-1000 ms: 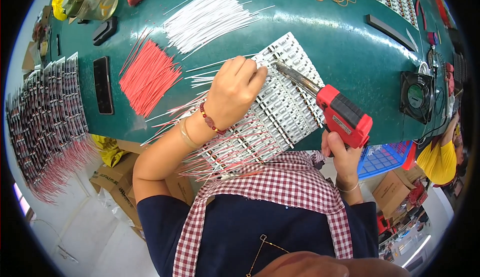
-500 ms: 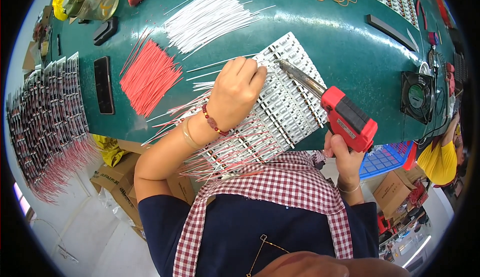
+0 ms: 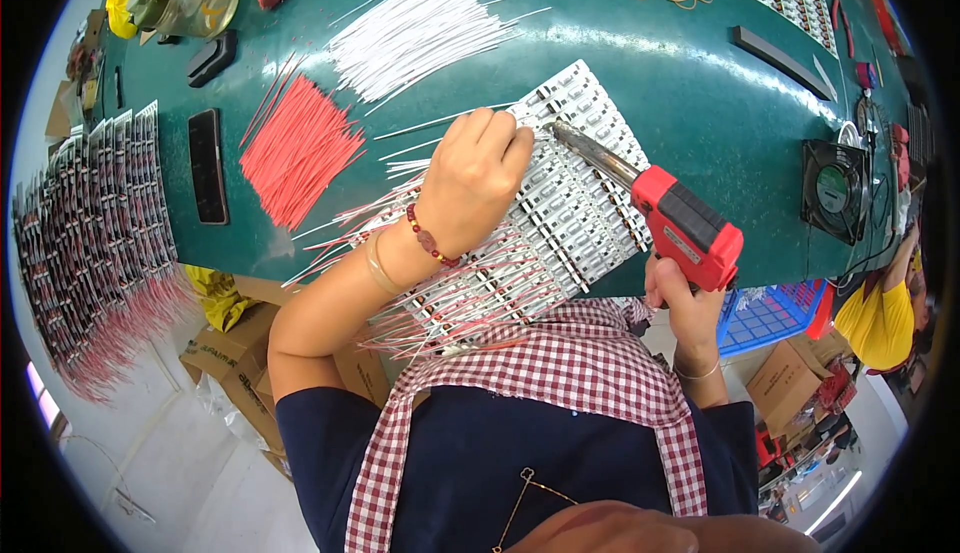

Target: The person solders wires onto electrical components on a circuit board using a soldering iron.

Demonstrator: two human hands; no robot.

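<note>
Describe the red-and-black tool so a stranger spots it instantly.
Start at the green table, then the white circuit-board sheet at its near edge. At the sheet's right side, the right hand grips the red-and-black tool, set apart by its pistol shape and long metal tip.

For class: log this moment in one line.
left hand: over white panel | right hand: holding red soldering gun | tip: over panel

A white circuit board [image 3: 565,198] lies slanted, wires [image 3: 430,318] trailing left. A red soldering gun [image 3: 690,223] points left over it.
</note>
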